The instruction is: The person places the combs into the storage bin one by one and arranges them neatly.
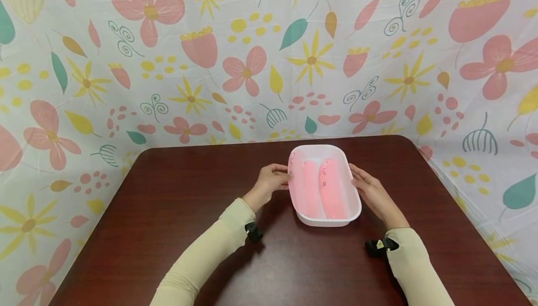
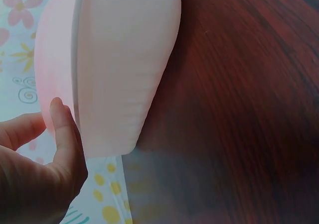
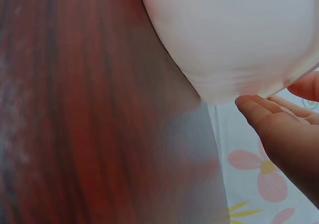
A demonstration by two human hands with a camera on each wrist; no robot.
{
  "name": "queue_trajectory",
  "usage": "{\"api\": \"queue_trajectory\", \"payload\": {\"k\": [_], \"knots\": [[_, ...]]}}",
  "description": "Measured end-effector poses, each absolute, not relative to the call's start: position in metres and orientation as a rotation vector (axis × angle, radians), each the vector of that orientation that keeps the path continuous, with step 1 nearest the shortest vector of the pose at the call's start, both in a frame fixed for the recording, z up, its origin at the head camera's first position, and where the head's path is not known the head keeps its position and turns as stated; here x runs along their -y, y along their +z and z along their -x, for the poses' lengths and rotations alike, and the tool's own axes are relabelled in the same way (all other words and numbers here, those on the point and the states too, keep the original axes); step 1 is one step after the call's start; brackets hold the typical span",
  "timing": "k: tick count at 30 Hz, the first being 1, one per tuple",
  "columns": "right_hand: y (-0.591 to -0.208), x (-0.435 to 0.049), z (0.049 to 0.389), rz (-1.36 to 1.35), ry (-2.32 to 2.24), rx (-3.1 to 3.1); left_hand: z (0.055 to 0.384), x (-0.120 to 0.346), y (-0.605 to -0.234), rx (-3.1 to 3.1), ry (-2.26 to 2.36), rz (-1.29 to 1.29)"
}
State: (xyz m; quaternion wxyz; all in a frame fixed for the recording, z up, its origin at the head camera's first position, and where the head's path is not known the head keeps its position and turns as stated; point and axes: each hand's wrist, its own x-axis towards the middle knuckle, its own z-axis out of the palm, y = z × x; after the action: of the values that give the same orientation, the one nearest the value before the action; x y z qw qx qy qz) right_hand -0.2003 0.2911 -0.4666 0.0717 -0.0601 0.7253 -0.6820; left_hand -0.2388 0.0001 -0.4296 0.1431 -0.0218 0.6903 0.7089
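A white plastic tub (image 1: 322, 222) stands toward the far side of the dark table. Inside it are two pink, slightly curved, plate-like pieces (image 1: 334, 191), one with small printed marks. A third pink plate-like piece (image 1: 297, 184) lies along the left wall and rises above the rim, as the left wrist view shows. My left hand (image 1: 269, 184) pinches this third piece at its outer edge, beside the tub's rim. On the right side, my right hand (image 1: 376, 198) holds the tub, its thumb by the rim and fingers against the outer wall. Part of the thumb is cut off in the right wrist view.
The brown wooden table (image 1: 189, 175) has rounded far corners. Behind and beside it hangs a white cloth (image 1: 252, 25) printed with flowers and leaves. A black strap-on device sits at each wrist.
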Motion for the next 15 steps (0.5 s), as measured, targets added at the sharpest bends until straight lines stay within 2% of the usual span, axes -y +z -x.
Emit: {"api": "queue_trajectory", "payload": {"k": [15], "knots": [[-0.4673,-0.2916,0.2007,0.185,-2.059,-2.167,0.2352,-0.0007,-0.4322,-1.965,2.068,0.08]]}}
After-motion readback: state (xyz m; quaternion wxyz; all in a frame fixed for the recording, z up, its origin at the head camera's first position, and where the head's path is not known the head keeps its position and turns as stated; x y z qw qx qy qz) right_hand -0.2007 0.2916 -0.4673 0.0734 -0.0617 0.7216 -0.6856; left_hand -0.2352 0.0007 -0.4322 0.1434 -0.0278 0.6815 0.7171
